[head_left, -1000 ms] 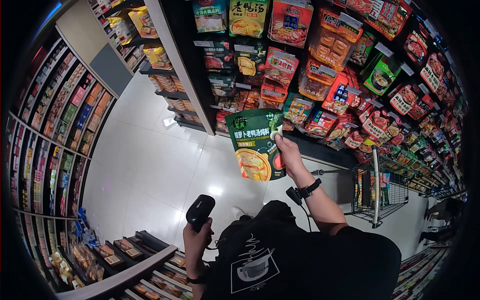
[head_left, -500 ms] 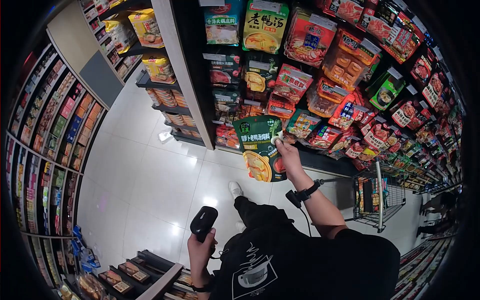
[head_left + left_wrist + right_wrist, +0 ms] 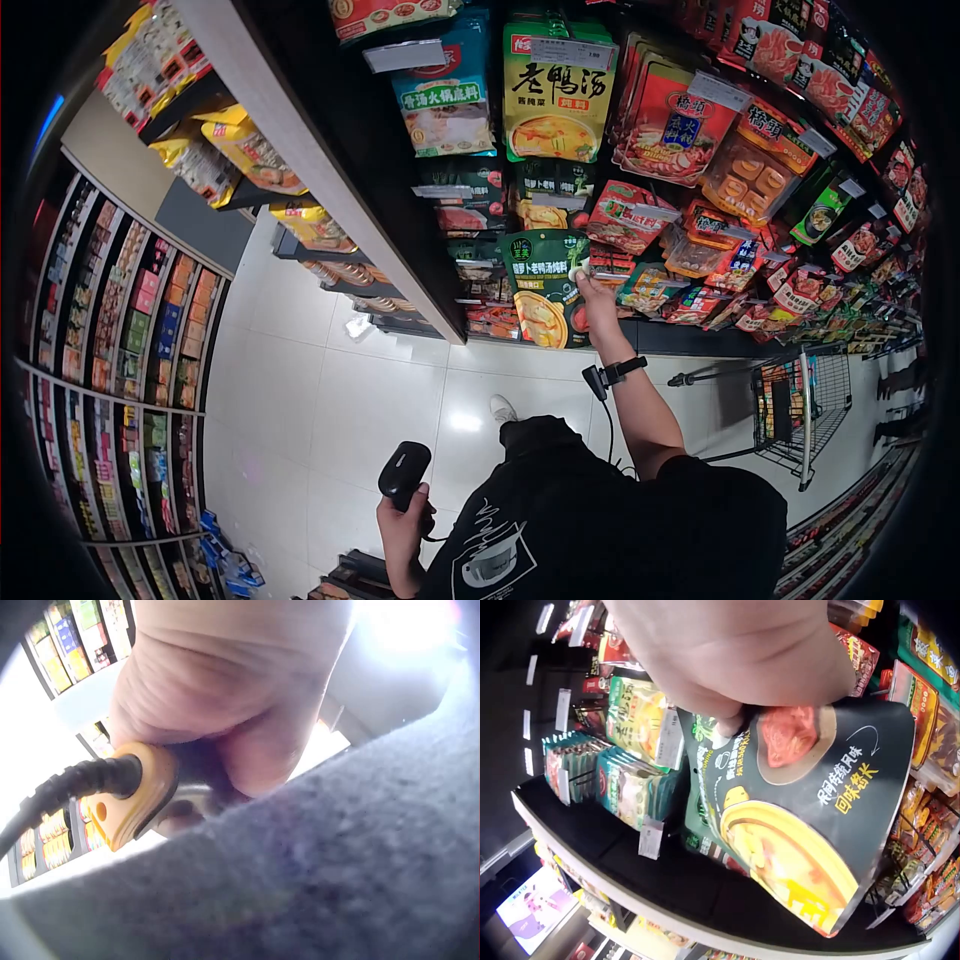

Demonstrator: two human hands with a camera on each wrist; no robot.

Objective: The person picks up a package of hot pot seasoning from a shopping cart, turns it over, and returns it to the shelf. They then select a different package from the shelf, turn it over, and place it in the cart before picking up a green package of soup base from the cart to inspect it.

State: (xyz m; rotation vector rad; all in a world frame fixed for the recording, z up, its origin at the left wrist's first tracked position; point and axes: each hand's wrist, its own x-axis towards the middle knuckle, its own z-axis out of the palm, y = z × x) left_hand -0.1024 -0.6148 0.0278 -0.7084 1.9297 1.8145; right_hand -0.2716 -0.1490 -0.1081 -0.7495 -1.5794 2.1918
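Observation:
A dark green soup seasoning packet is pinched at its right edge by my right hand, its printed front facing up toward the head view. The right wrist view has the same packet hanging below the hand, close to the hanging rack packets. My left hand grips a black handheld scanner, held low at the left of my body. In the left wrist view, fingers curl round the scanner's handle, with its yellow base and coiled cable below.
Rows of hanging packets fill the rack ahead and to the right. A wire shopping cart stands at the right. A shelf upright rises left of the rack, with yellow bags beside it. More shelves line the far left.
The packet and my right hand are nearer the hanging rack, and the rack looks larger in view. A shoe has come forward on the floor. My left hand still holds the scanner.

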